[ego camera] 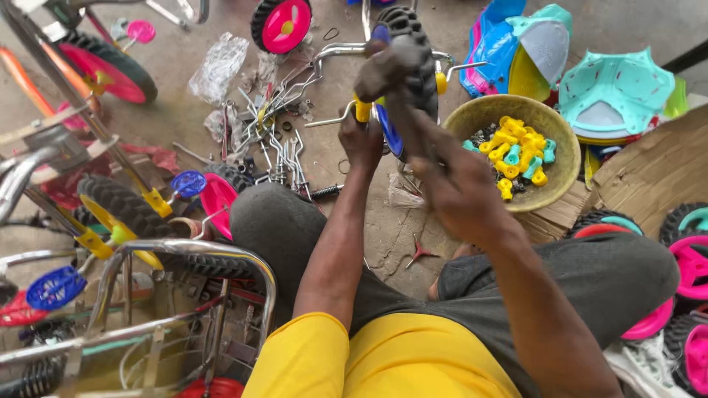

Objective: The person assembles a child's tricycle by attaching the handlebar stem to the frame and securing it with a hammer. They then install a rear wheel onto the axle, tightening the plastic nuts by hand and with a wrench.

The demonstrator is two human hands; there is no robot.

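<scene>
1. The person sat on the ground with knees apart, working on a small black wheel [413, 66] with knobbly tread, held upright between the knees.
2. The left hand [361, 136] was closed around a yellow fitting [363, 110] on the wheel's metal fork, low on the wheel's left side.
3. The right hand [453, 188] was blurred, close against the wheel's lower right side; whether it gripped anything could not be told.
4. A round woven bowl [453, 121] stood just right of the wheel, holding yellow and teal plastic pieces [516, 155].
5. Loose metal rods [276, 140] lay scattered on the floor to the left of the wheel.
6. Teal plastic seats [612, 92] were piled behind the bowl.
7. Pink wheels [693, 265] lay by the right knee, and chrome frames [184, 250] stood at the left.
</scene>
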